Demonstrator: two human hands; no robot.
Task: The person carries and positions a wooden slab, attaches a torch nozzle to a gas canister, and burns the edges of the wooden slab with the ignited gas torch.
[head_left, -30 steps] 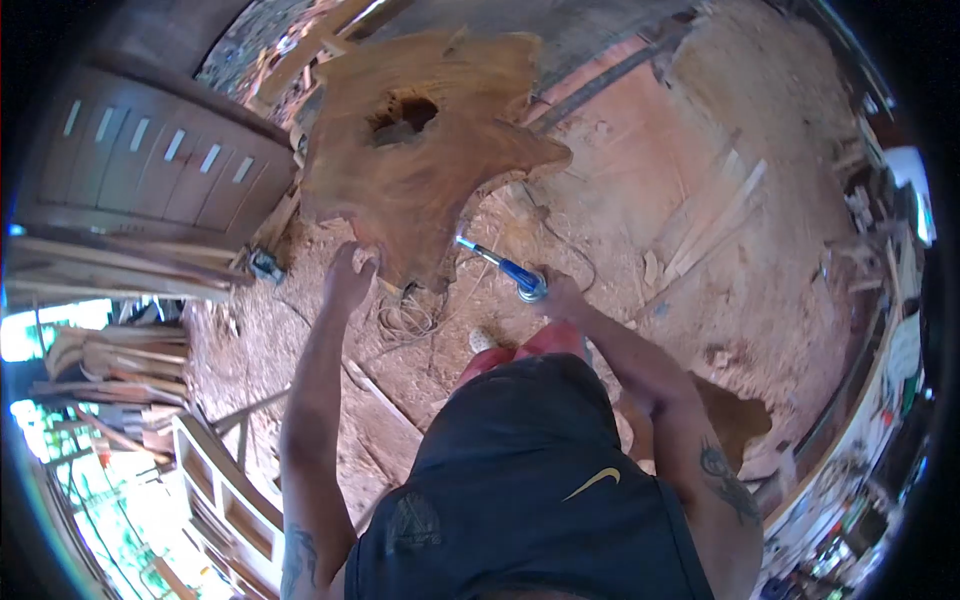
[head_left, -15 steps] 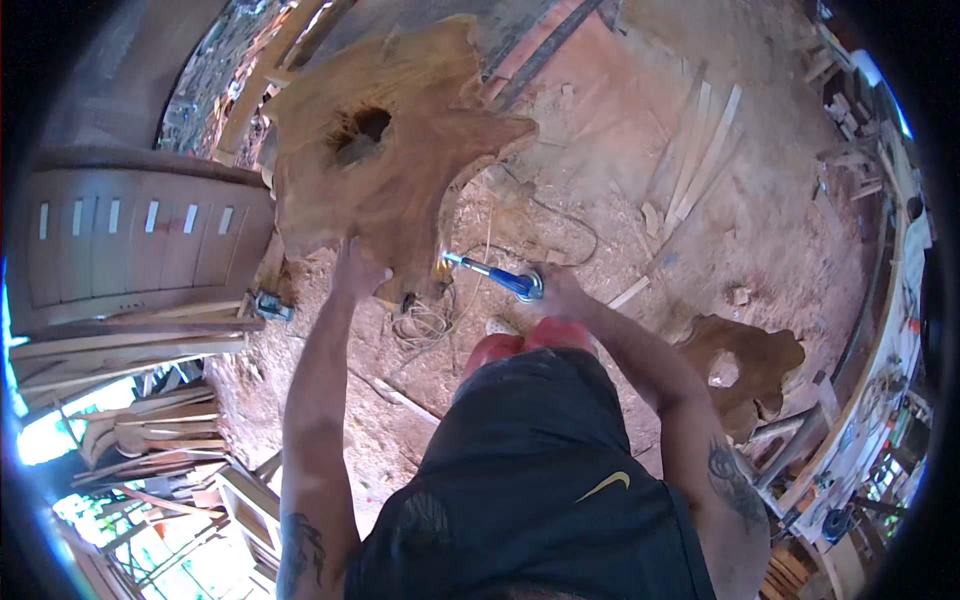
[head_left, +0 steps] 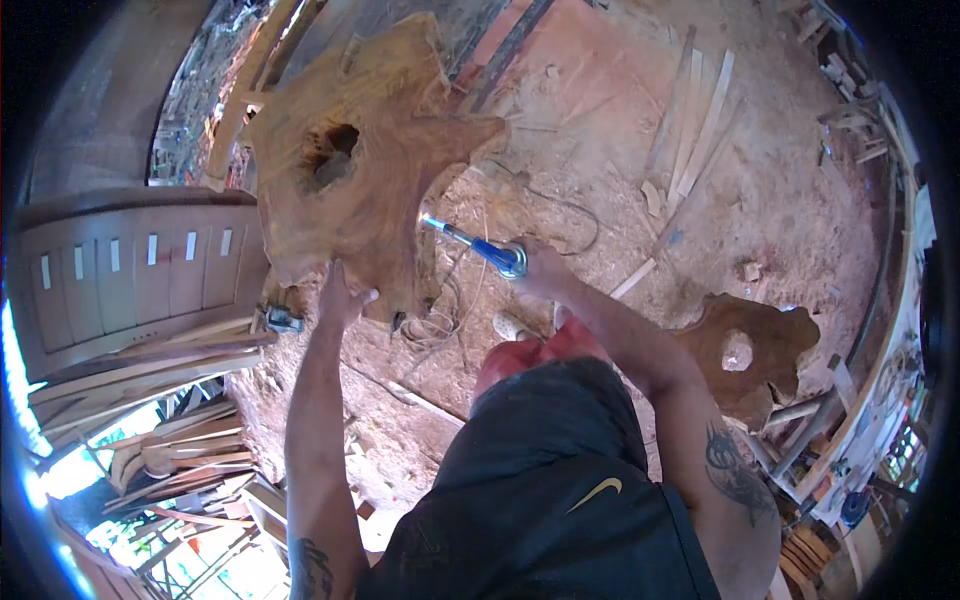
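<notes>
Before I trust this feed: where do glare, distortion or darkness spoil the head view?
Head view: glare washes out the lower left; wide-angle distortion bows the right side; corners go black; a bright spot masks the tip of the blue tool; grain shows on the wood slab.

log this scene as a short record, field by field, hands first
left hand: at the near edge of the large wood slab
right hand: gripping a blue blowtorch
blowtorch tip: bright, at the slab's concave right edge
slab outline: irregular, with one hole
right side: second slab, also holed
left side: panel with white strips
</notes>
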